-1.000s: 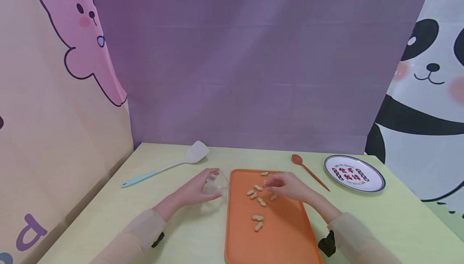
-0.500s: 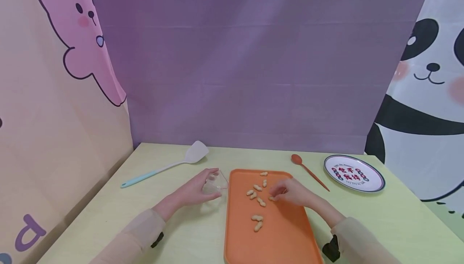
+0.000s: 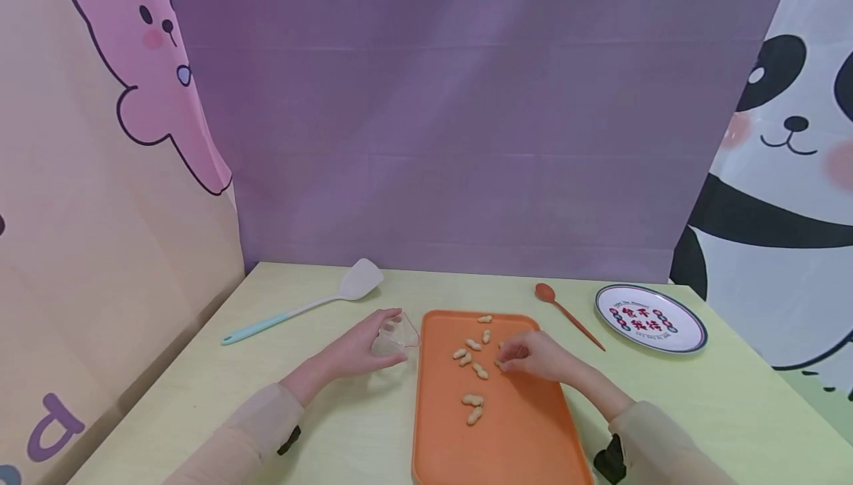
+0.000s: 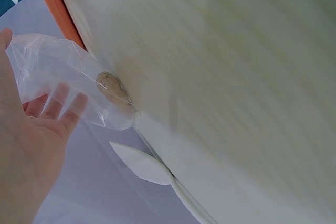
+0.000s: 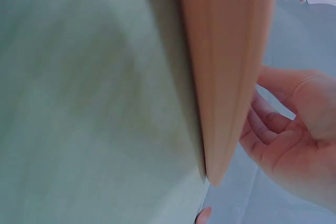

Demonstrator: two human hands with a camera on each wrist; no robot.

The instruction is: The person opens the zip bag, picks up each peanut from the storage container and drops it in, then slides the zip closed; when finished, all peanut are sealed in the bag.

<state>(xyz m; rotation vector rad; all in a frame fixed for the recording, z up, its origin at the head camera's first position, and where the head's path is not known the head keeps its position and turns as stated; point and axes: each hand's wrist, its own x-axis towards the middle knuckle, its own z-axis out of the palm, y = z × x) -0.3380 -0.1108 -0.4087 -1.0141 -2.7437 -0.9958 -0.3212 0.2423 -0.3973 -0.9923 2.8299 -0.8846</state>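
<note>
Now the right hand [image 3: 538, 355] has moved down onto a peanut [image 3: 498, 363].

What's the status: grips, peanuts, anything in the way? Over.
Left grip holding clear bag, peanut inside. Right grip at another peanut on orange tray, pinch unclear. Spatula, spoon, plate off the tray, not in the way.

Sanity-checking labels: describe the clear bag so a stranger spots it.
In the head view, find the orange tray. At its left side, the left hand holds the clear bag. Unlike the tray and nearby spatula, it is see-through, a peanut showing inside.
</note>
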